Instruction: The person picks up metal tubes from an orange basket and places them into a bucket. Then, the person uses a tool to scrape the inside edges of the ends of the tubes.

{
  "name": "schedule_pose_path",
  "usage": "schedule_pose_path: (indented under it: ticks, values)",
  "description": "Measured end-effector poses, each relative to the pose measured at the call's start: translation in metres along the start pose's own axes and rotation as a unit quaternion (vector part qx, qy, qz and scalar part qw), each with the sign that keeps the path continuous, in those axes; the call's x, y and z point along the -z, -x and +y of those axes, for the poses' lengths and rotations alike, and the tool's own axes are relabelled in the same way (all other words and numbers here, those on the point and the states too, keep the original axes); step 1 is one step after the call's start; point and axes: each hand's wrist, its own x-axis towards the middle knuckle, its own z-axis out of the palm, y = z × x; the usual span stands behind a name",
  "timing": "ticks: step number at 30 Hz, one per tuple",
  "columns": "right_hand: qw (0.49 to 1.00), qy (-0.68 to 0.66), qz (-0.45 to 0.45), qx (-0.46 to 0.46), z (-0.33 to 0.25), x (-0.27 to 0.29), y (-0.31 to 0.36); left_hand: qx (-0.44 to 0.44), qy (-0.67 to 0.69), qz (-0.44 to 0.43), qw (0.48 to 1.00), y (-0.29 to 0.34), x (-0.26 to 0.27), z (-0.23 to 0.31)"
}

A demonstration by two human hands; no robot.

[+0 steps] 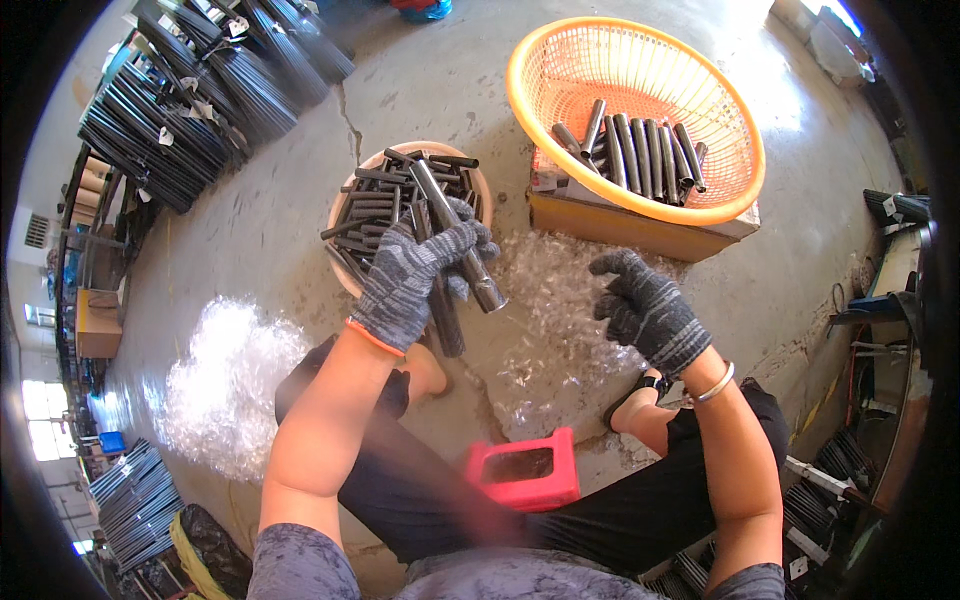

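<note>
My left hand [405, 278], in a grey striped knit glove, is closed around two dark metal tubes. One shiny tube [484, 284] slants across the fingers, and a second tube [446, 325] points down beneath the palm. Behind that hand stands a pale orange basin [487, 200] heaped with short dark tubes [372, 212]. My right hand [650, 312], gloved alike, hovers to the right with fingers bent and apart, holding nothing visible. Beyond it, an orange plastic basket [738, 200] holds several dark tubes [642, 155] lying side by side.
The basket rests on a cardboard box [600, 224]. Clear plastic scraps lie in a left pile [235, 385] and a middle pile [560, 320]. A red plastic stool [568, 465] is between my legs. Bundles of long dark tubes [200, 110] stand at far left.
</note>
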Motion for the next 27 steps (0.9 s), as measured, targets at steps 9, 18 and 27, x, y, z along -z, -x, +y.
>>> schedule_pose_path:
  ticks: [9,18,27]
  values:
    - [0.978,0.045,0.069,0.194,-0.025,-0.032,-0.002,0.012,-0.044,0.007,0.999,-0.002,-0.014,-0.010]
    - [0.960,0.044,0.117,0.250,-0.037,-0.046,-0.006,0.045,-0.019,0.003,0.999,-0.003,-0.035,-0.014]
    - [0.981,-0.044,0.088,0.169,-0.028,-0.048,-0.007,0.052,0.044,0.014,0.998,-0.006,-0.044,-0.017]
